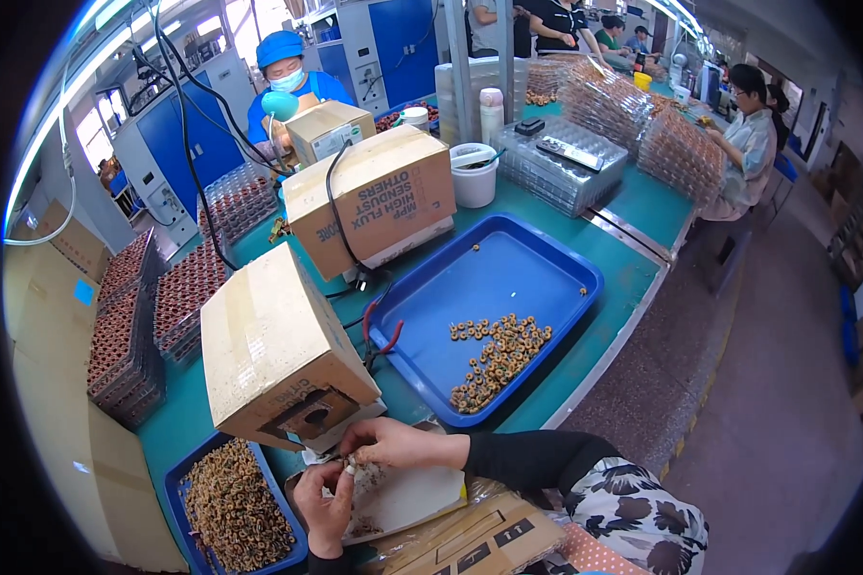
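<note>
My left hand [324,498] and my right hand [393,446] meet at the lower middle, with fingertips pinched together around something small with a whitish bit showing. The fingers hide most of it. Below them lies a shallow white tray [431,492] scattered with dark crumbs. Right behind my fingers stands a cardboard box [278,335] with a dark opening in its near side. To the left, a blue tray [174,484] is heaped with small wound ring parts [235,508]. A larger blue tray [422,278] holds a looser pile of ring parts [501,359].
Red-handled pliers [388,337] rest at the large tray's left edge. Beyond stand another cardboard box [374,196], a white bucket [474,177] and clear plastic trays [566,163]. Stacked trays of red parts [125,340] line the left. A co-worker [292,86] sits across the green table [604,321].
</note>
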`<control>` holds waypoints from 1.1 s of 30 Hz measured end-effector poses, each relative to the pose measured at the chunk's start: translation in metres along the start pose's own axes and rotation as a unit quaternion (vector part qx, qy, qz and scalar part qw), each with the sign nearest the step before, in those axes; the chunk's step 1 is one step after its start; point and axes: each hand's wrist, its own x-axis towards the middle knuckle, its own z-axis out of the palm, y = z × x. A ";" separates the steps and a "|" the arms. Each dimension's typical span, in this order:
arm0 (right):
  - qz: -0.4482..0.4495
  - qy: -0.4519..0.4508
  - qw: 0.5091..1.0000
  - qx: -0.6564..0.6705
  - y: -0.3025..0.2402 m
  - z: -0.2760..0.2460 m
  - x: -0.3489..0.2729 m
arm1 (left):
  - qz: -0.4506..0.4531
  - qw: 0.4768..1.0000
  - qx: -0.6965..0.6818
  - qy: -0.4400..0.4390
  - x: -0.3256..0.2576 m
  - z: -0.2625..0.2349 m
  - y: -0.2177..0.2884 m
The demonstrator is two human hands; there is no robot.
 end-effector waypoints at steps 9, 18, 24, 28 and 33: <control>-0.016 -0.008 1.000 0.020 -0.003 -0.002 -0.003 | -0.004 1.000 0.020 0.016 0.002 0.004 0.007; -0.025 -0.002 0.999 -0.026 -0.013 0.004 -0.009 | -0.009 1.000 0.003 0.014 -0.001 0.001 -0.002; 0.019 -0.023 1.000 0.001 -0.004 -0.002 -0.004 | -0.045 0.998 -0.031 0.018 -0.003 0.000 -0.006; 0.027 -0.020 0.999 0.004 -0.006 0.000 -0.002 | -0.060 0.998 -0.033 0.013 -0.004 -0.002 -0.003; 0.005 0.022 0.999 0.022 -0.005 -0.001 0.001 | -0.046 0.998 -0.016 0.025 0.007 -0.002 0.006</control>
